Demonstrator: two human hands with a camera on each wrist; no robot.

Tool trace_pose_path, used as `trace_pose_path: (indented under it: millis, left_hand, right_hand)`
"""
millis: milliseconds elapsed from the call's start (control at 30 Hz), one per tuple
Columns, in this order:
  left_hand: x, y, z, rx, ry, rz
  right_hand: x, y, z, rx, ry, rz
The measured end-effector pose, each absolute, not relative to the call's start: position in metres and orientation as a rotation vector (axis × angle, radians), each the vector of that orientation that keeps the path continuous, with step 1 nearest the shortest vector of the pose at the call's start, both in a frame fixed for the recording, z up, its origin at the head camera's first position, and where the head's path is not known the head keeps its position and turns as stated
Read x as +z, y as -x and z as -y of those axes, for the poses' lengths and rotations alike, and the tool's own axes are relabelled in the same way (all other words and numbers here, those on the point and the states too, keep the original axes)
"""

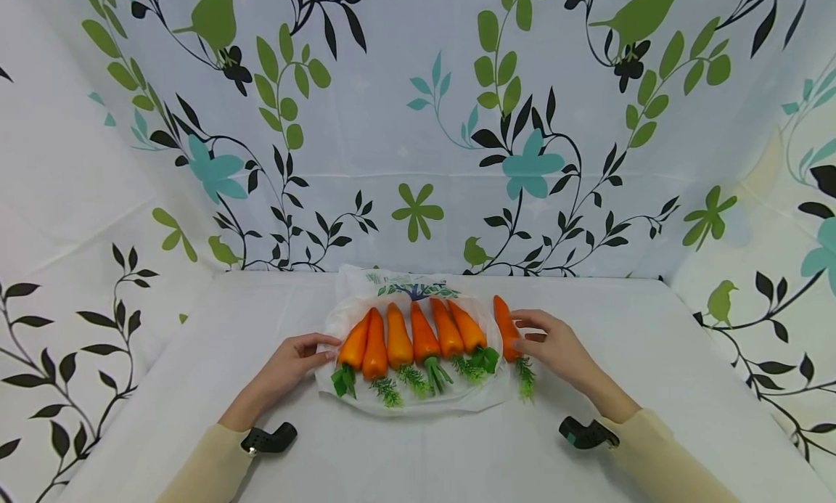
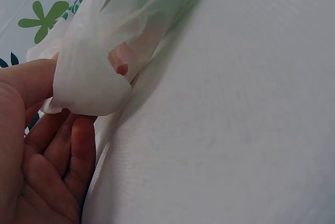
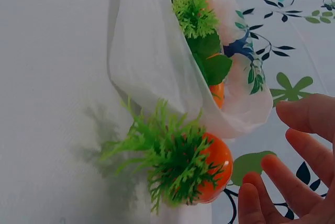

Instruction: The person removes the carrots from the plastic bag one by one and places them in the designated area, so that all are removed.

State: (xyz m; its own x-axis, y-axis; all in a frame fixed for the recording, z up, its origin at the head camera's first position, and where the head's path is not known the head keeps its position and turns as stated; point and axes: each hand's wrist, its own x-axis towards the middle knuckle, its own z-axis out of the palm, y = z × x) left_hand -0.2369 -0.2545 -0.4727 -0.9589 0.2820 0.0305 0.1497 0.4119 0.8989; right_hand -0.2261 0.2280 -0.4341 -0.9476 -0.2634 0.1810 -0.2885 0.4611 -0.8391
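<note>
A white plastic bag (image 1: 418, 405) lies spread on the table, with several orange carrots (image 1: 400, 336) with green tops side by side on it, tips pointing away. At the bag's left edge, my left hand (image 1: 297, 361) pinches the thin plastic; in the left wrist view the thumb goes behind the bag (image 2: 89, 82) and curled fingers sit below. One more carrot (image 1: 506, 329) lies just off the bag's right side. My right hand (image 1: 555, 347) is beside that carrot, fingers apart and loosely bent. In the right wrist view a gap shows between the fingertips (image 3: 269, 164) and the carrot (image 3: 217, 169).
A white cloth covers the table (image 1: 418, 459). Behind it hangs a curtain (image 1: 418, 125) printed with leaves, birds and flowers. A tree print (image 1: 414, 291) shows on the bag's far edge. Dark wrist cameras (image 1: 269, 438) are strapped on both wrists.
</note>
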Motion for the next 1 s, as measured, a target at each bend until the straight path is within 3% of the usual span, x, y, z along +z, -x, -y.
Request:
trace_pose_path:
  millis: [633,1000]
  left_hand:
    - [-0.474,0.236,0.255,1.598,-0.398,-2.531]
    - [-0.471,0.235,0.255,1.603,-0.412,-2.520]
  right_hand:
    - [-0.419,0.236,-0.176,1.522,-0.710,2.687]
    - [-0.425,0.240,-0.162,1.440,-0.644,2.782]
